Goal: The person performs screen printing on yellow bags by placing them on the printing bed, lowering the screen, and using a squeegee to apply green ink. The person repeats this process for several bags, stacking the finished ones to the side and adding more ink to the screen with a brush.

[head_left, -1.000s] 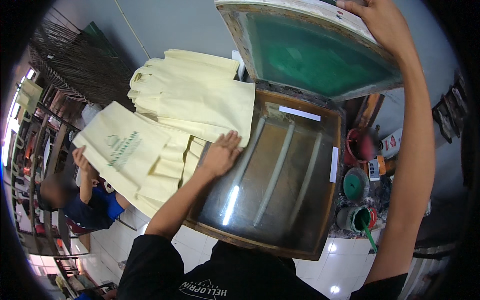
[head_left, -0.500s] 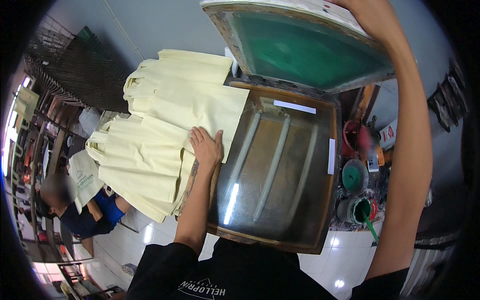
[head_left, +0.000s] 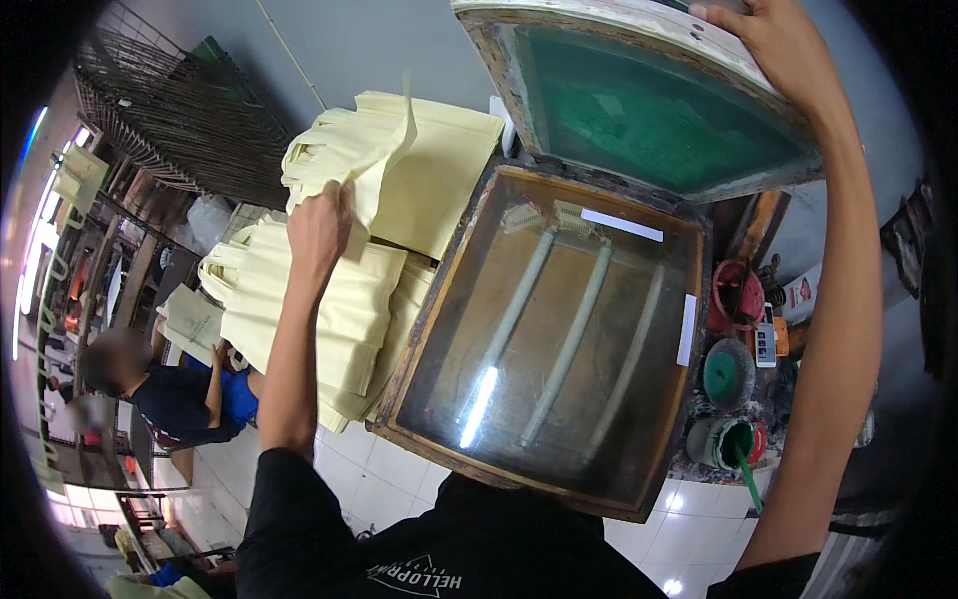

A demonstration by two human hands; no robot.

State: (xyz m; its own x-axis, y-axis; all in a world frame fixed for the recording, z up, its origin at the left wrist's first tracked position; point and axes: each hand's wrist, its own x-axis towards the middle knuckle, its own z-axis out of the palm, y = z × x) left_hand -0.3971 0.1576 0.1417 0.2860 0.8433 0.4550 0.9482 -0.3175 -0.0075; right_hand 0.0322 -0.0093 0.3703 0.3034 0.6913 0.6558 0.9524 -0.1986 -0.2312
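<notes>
My left hand (head_left: 321, 225) is closed on the edge of a pale yellow cloth bag (head_left: 384, 165), whose lifted side curls up off the pile. Under and behind it lie more of these bags (head_left: 449, 150), and a second bag stack (head_left: 299, 290) sits nearer me. At the upper right my right hand (head_left: 783, 50) grips the top rim of a screen printing frame (head_left: 649, 115), which is tilted up with green ink on its mesh. Below the raised frame is a glass-topped table (head_left: 539, 329) with tubes under the glass and two white strips on it.
Right of the table stand a red tub (head_left: 736, 295), a bowl of green ink (head_left: 726, 377) and an ink pot (head_left: 720, 441) with a green stick. A wire rack (head_left: 180, 110) is at the back left. A seated person (head_left: 190, 389) holds a printed bag.
My left hand went from lying flat on the bags to gripping one bag, lifting and pulling it leftward off the table's glass. My right hand still holds the frame up.
</notes>
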